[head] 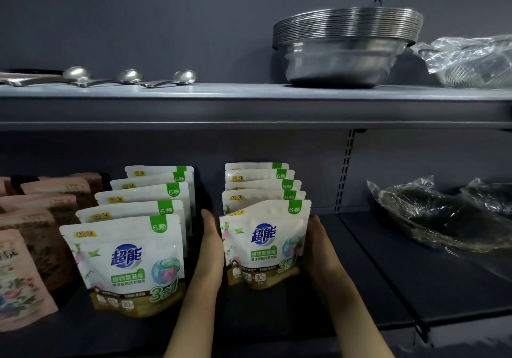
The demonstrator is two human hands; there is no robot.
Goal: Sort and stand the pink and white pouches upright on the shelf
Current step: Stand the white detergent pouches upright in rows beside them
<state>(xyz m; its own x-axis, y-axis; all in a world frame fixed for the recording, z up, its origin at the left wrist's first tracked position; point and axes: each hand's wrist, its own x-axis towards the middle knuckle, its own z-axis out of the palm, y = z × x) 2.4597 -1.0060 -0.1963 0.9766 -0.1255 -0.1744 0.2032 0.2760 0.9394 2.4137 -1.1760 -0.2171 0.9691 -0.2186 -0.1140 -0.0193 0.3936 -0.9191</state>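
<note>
At the far left of the frame, pink pouches (26,271) with a floral print are standing in a row on the lower shelf (374,288); their writing is too cut off to read. Right of them, a row of five white pouches (127,260) is standing upright, each showing a green corner tab reading "6颗", the blue "超能" logo and "3合1". At lower centre, the left hand (210,249) is lying flat, fingers straight, against the left side of a second row of white pouches (264,241) with the same labels. The right hand (318,249) is pressing the right side of that row with extended fingers. At the right, crinkled plastic bags (443,219) are holding dark contents. On the upper shelf (249,100), metal spoons (130,76) are lying at the left and stacked steel bowls (346,44) are sitting at the right.
</note>
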